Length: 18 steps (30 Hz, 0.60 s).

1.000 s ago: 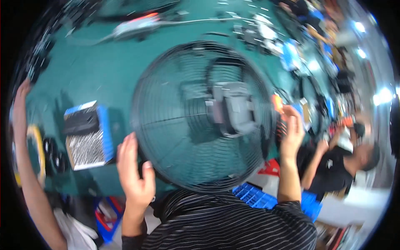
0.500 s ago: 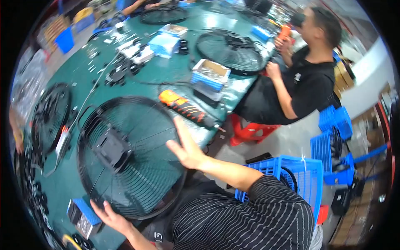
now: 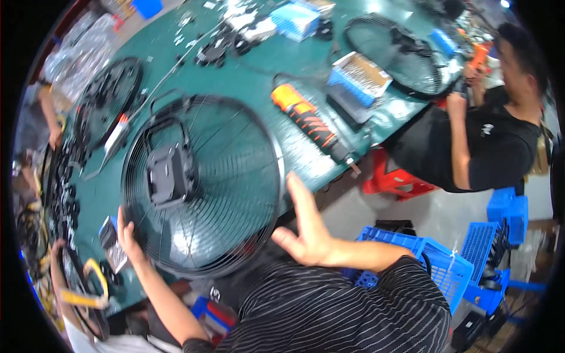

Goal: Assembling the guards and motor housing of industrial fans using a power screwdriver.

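Observation:
A round black fan guard [image 3: 235, 176] of wire rings lies on the green table in front of me, with a square black motor housing [image 3: 170, 175] on it. My left hand [image 3: 130, 240] rests at the guard's near left rim, fingers stretched out along it. At the right rim, my right hand [image 3: 309, 238] has its fingers spread and thumb apart; I cannot tell whether it touches the rim. Neither hand grips anything. Beyond the right hand lies an orange and black power screwdriver [image 3: 306, 120].
An open box of small metal parts [image 3: 359, 76] stands behind the screwdriver. Other fan guards lie at the left [image 3: 109, 103] and far right [image 3: 394, 56], near a seated co-worker [image 3: 488, 129]. Blue crates [image 3: 447, 270] stand on the floor at right. More hands work at far left.
The whole view has shifted and turned, so the table things appear farther right or higher. My right hand now shows just outside the rim instead of over it. My left hand is farther up the left rim.

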Available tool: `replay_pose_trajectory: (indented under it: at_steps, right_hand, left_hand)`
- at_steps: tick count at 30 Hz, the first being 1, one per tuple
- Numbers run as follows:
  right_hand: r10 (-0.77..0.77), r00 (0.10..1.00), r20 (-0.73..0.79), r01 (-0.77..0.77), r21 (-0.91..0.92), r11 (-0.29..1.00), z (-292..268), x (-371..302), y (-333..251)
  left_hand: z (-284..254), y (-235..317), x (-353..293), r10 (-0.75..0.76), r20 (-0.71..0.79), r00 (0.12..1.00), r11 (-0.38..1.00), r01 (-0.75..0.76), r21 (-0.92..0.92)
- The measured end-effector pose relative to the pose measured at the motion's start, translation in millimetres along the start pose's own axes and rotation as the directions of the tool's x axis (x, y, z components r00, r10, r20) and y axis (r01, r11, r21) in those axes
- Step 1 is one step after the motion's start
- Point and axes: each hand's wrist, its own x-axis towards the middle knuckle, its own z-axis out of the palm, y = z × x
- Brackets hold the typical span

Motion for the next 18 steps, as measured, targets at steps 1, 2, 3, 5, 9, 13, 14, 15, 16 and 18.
replay_pose_trajectory:
  at_steps: [1, 2, 3, 5, 9, 13, 14, 15, 16, 18]
  right_hand:
    - [-0.024, 0.999, -0.026, 0.024, -0.025, 0.999, -8.6, 8.9, 8.8]
    - [-0.058, 0.998, -0.002, 0.057, -0.060, 0.997, -18.3, 21.0, 15.7]
    - [-0.091, 0.996, 0.017, 0.093, -0.100, 0.991, -28.5, 35.0, 20.4]
    - [-0.071, 0.985, 0.158, 0.091, -0.122, 0.988, -42.4, 53.8, 25.6]
    - [-0.075, 0.948, 0.309, 0.111, -0.102, 0.989, -46.1, 68.5, 34.1]
    - [-0.121, 0.958, 0.259, 0.120, 0.019, 0.993, -41.5, 61.5, 44.7]
    - [-0.131, 0.962, 0.241, 0.124, 0.046, 0.991, -40.1, 62.4, 48.2]
    - [-0.116, 0.963, 0.242, 0.107, 0.053, 0.993, -39.5, 62.9, 49.3]
    - [-0.107, 0.964, 0.245, 0.093, 0.071, 0.993, -39.5, 64.5, 48.9]
    - [-0.088, 0.966, 0.244, 0.067, 0.095, 0.993, -39.9, 66.1, 48.3]
  left_hand:
    - [3.4, 7.3, -5.6, -0.034, -0.042, 0.999, 0.999, 0.035, 0.024]
    - [6.5, 11.1, -13.7, -0.062, -0.061, 0.996, 0.996, 0.058, -0.063]
    - [9.2, 16.3, -26.8, -0.080, -0.071, 0.994, 0.996, 0.078, -0.035]
    - [20.2, 29.7, -47.2, -0.164, -0.112, 0.980, 0.951, 0.127, -0.282]
    - [33.1, 44.3, -65.2, -0.205, -0.149, 0.967, 0.966, 0.176, -0.188]
    - [24.2, 44.9, -65.0, -0.195, -0.135, 0.971, 0.974, 0.176, -0.141]
    - [26.5, 45.5, -65.3, -0.202, -0.219, 0.955, 0.979, 0.188, -0.084]
    - [27.5, 45.3, -66.2, -0.212, -0.213, 0.954, 0.977, 0.201, -0.073]
    - [26.7, 46.3, -67.2, -0.240, -0.208, 0.948, 0.966, 0.213, -0.145]
    - [26.4, 47.1, -69.1, -0.265, -0.240, 0.934, 0.954, 0.218, -0.206]
